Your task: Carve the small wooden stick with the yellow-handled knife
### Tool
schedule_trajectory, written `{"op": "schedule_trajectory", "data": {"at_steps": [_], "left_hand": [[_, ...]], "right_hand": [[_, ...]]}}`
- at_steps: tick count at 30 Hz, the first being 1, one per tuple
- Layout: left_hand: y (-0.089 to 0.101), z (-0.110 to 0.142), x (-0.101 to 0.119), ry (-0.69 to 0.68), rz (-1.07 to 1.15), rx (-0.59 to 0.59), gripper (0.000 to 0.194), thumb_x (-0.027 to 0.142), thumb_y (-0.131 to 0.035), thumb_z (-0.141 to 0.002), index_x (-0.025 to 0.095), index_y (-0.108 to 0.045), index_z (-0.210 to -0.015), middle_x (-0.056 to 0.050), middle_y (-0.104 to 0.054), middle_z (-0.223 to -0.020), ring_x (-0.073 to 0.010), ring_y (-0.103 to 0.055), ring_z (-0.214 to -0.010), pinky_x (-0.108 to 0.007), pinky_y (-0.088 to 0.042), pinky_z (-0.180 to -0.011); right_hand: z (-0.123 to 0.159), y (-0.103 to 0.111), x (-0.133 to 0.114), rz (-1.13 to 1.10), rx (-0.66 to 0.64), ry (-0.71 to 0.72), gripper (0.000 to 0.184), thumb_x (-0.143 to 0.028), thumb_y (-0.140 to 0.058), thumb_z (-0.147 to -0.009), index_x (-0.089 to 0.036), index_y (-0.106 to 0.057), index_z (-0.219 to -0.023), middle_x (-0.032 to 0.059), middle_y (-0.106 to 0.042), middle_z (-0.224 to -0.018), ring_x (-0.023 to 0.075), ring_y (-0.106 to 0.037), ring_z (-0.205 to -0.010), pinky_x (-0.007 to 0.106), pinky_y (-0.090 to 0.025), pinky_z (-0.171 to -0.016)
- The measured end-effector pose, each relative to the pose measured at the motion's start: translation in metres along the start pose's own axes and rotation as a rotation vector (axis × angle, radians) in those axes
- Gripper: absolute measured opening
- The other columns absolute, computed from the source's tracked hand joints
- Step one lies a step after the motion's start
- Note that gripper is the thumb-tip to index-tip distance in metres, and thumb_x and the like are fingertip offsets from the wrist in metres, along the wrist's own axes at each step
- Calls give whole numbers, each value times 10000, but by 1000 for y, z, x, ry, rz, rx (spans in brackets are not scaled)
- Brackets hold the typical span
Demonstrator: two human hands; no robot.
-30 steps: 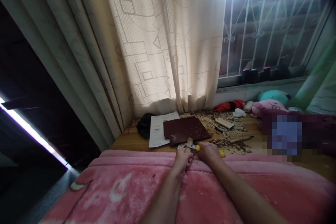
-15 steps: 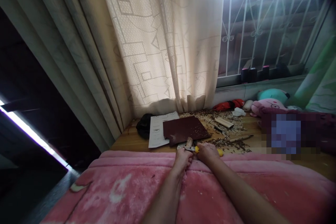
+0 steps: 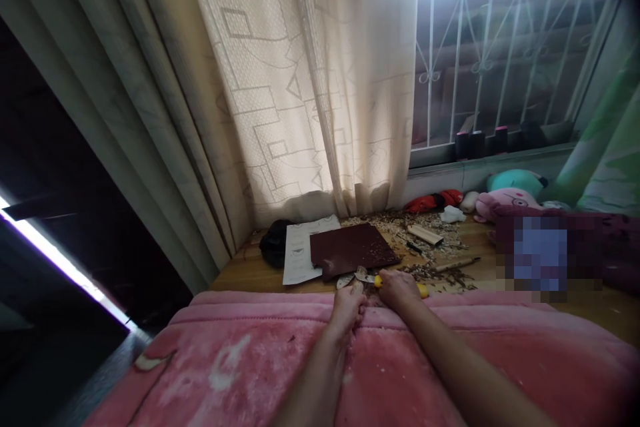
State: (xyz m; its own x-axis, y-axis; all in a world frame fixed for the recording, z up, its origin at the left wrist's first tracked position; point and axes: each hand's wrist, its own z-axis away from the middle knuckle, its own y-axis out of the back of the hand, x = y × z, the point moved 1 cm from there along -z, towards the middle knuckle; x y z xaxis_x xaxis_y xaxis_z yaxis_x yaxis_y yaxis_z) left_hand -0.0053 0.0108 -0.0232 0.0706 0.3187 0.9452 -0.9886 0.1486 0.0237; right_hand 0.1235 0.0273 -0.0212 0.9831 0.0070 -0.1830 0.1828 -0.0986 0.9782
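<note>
Nearside of the maroon board [image 3: 353, 245], knife blade [image 3: 369, 279]: might skid into the left hand [image 3: 347, 307] if pushed too hard, or if the wooden piece [image 3: 360, 273] twists.
Wooden piece: also nearside of the board, its end poking out of the left hand beside the blade.
Left hand: closed around that piece.
Right hand [image 3: 399, 288]: wrapped round the yellow knife handle [image 3: 423, 290].

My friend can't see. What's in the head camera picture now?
A person's right hand grips a yellow-handled knife, its blade near a wood-like piece in the left hand. Beyond are a maroon board and shavings on a wooden surface; a pink blanket lies closest.
</note>
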Motion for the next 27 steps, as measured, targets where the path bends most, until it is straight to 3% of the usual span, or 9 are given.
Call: {"op": "schedule_trajectory", "data": {"at_steps": [6, 21, 27], "left_hand": [[-1, -4, 1, 33, -11, 14, 221, 308, -548, -555, 162, -419, -658, 89, -325, -341, -7, -223, -244, -138, -96, -298], [-2, 2, 1, -5, 62, -1, 354, 485, -507, -570, 158, -376, -593, 78, -334, -400, 2, -234, -279, -132, -102, -308], [0, 2, 1, 8, 28, -5, 316, 423, -557, -552, 161, -400, -634, 91, -312, -373, 3, -216, -265, -131, -106, -305]], "right_hand": [[5, 1, -5, -4, -22, 48, 213, -250, -399, -658, -200, -550, -800, 63, -594, -817, 157, -515, -795, 248, -320, -666], [4, 3, -4, 4, -15, 23, 244, -205, -356, -666, -185, -547, -817, 76, -590, -803, 169, -521, -777, 266, -325, -649], [5, 1, -4, -9, -4, 38, 204, -247, -394, -659, -197, -551, -781, 55, -592, -795, 156, -521, -775, 243, -325, -648]]}}
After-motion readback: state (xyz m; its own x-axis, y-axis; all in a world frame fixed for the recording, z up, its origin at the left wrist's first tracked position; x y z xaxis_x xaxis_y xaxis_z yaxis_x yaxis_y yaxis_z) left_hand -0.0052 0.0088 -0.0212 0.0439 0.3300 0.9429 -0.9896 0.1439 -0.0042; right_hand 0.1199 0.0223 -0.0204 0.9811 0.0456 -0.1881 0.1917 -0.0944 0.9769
